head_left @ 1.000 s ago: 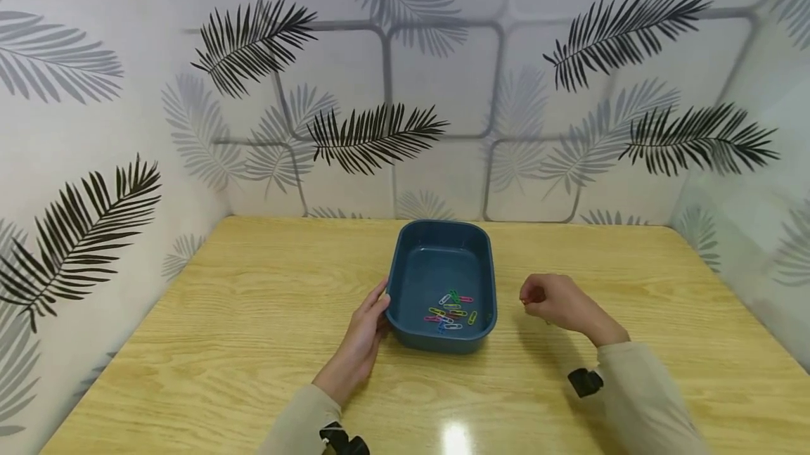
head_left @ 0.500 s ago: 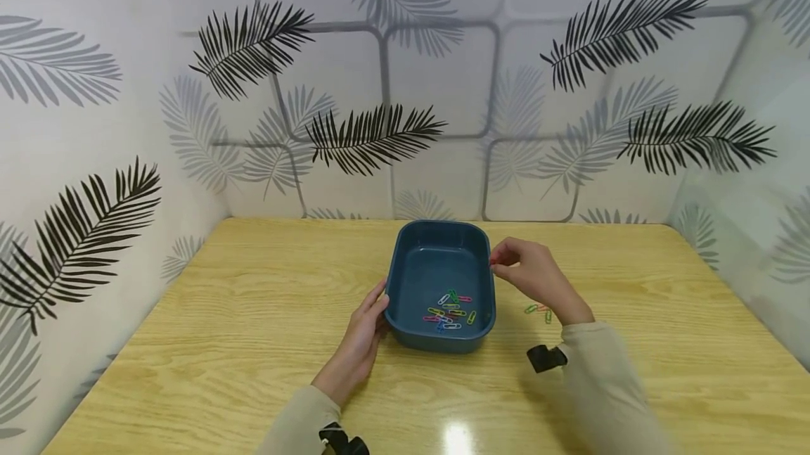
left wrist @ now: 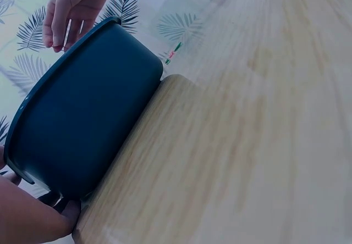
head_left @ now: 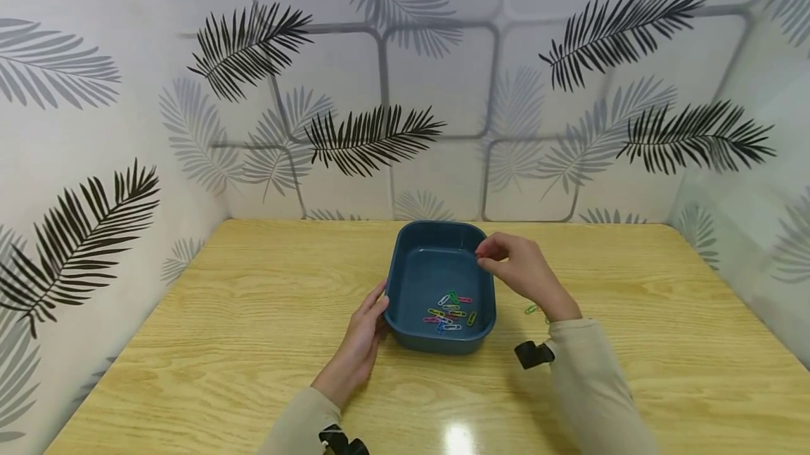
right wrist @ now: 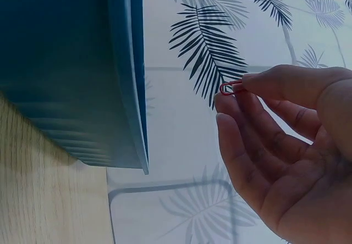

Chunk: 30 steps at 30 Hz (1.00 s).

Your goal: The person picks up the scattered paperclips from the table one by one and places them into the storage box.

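In the head view a dark blue plastic tray [head_left: 433, 272] stands on the table, several coloured paper clips [head_left: 457, 313] lying toward its near end. My left hand [head_left: 361, 342] holds the tray's left side, the thumb at the rim; the left wrist view has its fingers low against the outer wall. Over the tray's right rim is my right hand [head_left: 520, 268]. Between its thumb and fingertips it pinches a red paper clip [right wrist: 222, 89], plainest in the right wrist view. The other right fingers are loosely bent.
On the wooden table [head_left: 266, 300], loose paper clips [head_left: 530, 309] lie right of the tray, partly hidden by the right forearm. A leaf-patterned wall [head_left: 436, 181] rises behind the table, with more wall at both sides.
My right hand has moved left and away from me, from beside the loose clips to over the tray's right rim, carrying the red paper clip. The left hand and tray stay in place.
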Tool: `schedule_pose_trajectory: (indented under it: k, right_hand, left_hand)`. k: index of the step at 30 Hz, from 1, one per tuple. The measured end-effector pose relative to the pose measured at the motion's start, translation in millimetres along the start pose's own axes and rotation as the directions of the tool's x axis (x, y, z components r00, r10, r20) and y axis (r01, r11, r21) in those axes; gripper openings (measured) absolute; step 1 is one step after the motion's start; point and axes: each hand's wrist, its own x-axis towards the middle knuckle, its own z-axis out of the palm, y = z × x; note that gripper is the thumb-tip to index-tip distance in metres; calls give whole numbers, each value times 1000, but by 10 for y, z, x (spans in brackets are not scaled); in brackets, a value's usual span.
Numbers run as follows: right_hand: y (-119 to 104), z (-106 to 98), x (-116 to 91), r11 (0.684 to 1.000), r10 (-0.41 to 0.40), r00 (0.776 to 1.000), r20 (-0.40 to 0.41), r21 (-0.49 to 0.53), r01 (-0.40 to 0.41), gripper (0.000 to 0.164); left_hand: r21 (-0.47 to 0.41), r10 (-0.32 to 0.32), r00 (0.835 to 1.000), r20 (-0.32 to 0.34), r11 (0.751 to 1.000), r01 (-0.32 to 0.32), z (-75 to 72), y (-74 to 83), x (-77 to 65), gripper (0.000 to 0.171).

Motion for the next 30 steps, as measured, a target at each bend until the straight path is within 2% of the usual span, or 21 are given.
schedule_pose_trajectory:
  k: [19, 30]
  right_hand:
    - [34, -19, 1, 999, 42, 999, 2, -10, -42, 7]
    - [42, -23, -13, 998, 58, 998, -10, -10, -58, 15]
  left_hand:
    - [-3, 0, 1000, 1, 1000, 0, -6, -20, 14, 52]
    - [1, 4, 1000, 6, 1000, -4, -8, -30, 11, 52]
